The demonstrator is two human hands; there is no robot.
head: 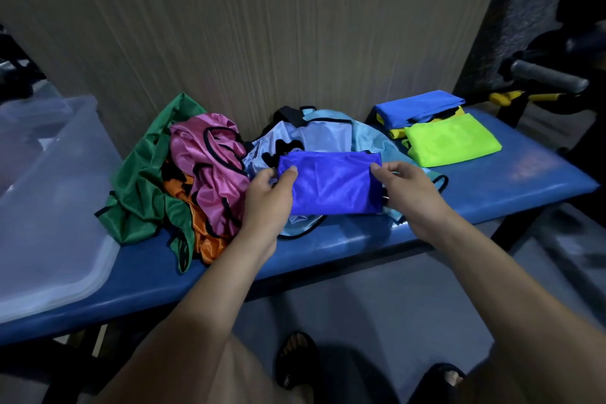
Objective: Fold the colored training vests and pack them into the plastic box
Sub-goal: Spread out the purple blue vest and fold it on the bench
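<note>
Folding in progress on a blue padded bench [459, 207] set against a pale ribbed wall [262, 26]. Royal blue vest [331, 185] already reduced to a compact rectangle, held between both hands just above a spread-out light blue vest [314, 134], probably so the fold stays tight while being carried off. Left hand [267, 197] pinching the rectangle's left edge, thumb on top and the other fingers curled underneath; right hand [408, 188] gripping the right edge the same way, thumb pressed on the upper corner and fingers tucked beneath, largely hidden. Grip at opposite ends judged to keep the slippery satin from sliding open. To the left, an unfolded heap: green vest [144, 174], pink vest [213, 167] and orange vest [200, 223] tangled together, evidently waiting their turn. At the bench's far right, finished pieces: a folded blue vest [416, 108] lying over something yellow [396, 133], and a folded lime-green vest [452, 139] just in front, touching it. Translucent plastic box [49, 190] at the left end of the bench, its rim just beside the green fabric; contents impossible to make out through the cloudy plastic. Task roughly midway by appearance: several vests folded, none visibly packed. Sandalled feet [298, 361] below on the floor, and a grey-handled frame [544, 75] behind the bench at right.
</note>
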